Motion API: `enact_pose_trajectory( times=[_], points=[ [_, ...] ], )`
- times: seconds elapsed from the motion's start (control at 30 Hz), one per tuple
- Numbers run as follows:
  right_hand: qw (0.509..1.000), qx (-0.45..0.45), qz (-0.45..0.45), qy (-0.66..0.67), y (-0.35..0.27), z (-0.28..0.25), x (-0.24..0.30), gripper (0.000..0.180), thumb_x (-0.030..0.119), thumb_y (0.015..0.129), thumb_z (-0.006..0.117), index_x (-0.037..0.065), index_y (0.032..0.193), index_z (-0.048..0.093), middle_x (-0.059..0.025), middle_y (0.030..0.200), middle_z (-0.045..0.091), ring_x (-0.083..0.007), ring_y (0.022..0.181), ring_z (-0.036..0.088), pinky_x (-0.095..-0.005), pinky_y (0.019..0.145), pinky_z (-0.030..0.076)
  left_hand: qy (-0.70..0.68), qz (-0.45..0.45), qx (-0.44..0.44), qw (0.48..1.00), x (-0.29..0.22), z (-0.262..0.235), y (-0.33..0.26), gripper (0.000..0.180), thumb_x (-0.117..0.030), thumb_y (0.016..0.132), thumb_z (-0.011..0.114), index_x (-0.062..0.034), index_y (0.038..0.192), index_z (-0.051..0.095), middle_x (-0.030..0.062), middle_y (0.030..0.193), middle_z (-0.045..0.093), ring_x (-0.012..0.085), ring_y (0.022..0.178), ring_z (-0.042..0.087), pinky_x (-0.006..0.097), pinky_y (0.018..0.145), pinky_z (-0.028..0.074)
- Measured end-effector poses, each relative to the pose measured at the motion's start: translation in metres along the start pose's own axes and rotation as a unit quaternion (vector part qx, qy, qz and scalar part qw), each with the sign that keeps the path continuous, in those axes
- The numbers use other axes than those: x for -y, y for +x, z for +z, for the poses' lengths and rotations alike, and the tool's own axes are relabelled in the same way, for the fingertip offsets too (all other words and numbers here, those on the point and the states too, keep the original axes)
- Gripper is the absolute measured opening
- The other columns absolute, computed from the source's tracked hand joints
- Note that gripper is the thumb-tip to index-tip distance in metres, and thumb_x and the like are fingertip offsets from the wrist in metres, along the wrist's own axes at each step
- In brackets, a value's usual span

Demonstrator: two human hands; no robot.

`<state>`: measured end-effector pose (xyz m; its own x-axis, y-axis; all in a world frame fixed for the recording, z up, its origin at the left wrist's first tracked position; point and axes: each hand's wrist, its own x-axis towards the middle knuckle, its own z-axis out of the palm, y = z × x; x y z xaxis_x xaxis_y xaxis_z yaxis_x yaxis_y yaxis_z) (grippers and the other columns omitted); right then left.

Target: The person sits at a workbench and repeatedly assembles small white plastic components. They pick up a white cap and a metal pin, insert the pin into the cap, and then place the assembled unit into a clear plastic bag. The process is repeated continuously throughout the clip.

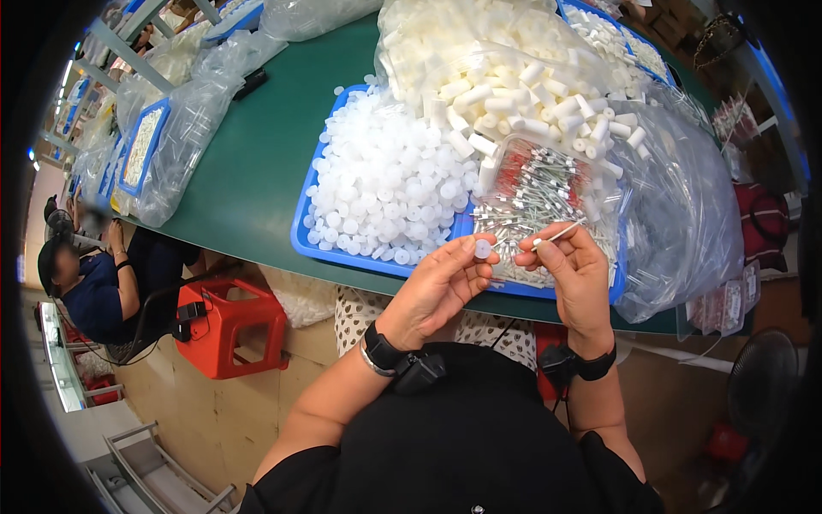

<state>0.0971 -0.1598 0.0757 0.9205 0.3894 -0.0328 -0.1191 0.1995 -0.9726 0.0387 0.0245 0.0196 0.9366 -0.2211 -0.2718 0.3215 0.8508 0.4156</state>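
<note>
My left hand (pixel 441 287) is closed, pinching a small translucent white plastic disc (pixel 483 248) between thumb and fingertips. Close beside it, my right hand (pixel 572 278) is also closed, its thumb and fingers gripping a thin white rod (pixel 561 233) that slants up to the right. A small white piece shows by the right thumb; whether it belongs to the rod I cannot tell. Both hands are above the front edge of a blue tray (pixel 301 236). A heap of similar translucent discs (pixel 385 171) fills its left part. Thin white and metallic parts (pixel 505 218) lie behind my fingers.
On the green table (pixel 257 163), white foam cylinders (pixel 514 94) spill from a large bag behind the tray. A clear box (pixel 535 171) holds red-and-white tipped parts. A plastic bag (pixel 676 206) lies right. A red stool (pixel 231 325) and a seated person (pixel 94 291) are at left.
</note>
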Motion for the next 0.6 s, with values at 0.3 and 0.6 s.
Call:
enact_pose_trajectory(
  times=[0.3, 0.6],
  points=[
    [1.000, -0.022, 0.003, 0.005, -0.004, 0.010, -0.027, 0.012, 0.010, 0.097, 0.059, 0.002, 0.107, 0.058, -0.0116, 0.099, 0.071, -0.0130, 0.083, 0.067, -0.0232, 0.070, 0.047, 0.006, -0.022, 0.030, 0.999, 0.004, 0.006, -0.003, 0.032, -0.027, 0.101, 0.054, -0.0008, 0.119, 0.057, 0.0039, 0.102, 0.062, 0.0093, 0.087, 0.057, 0.024, 0.079, 0.049],
    [0.999, -0.041, -0.021, -0.016, -0.008, 0.016, -0.025, 0.012, 0.009, 0.097, 0.059, 0.001, 0.106, 0.057, -0.0124, 0.097, 0.070, -0.0128, 0.083, 0.067, -0.0236, 0.074, 0.050, -0.030, 0.026, 0.007, 0.999, 0.016, -0.011, 0.000, 0.027, -0.023, 0.100, 0.056, -0.0019, 0.117, 0.057, 0.0044, 0.101, 0.062, 0.0087, 0.085, 0.059, 0.023, 0.079, 0.051]
  ],
)
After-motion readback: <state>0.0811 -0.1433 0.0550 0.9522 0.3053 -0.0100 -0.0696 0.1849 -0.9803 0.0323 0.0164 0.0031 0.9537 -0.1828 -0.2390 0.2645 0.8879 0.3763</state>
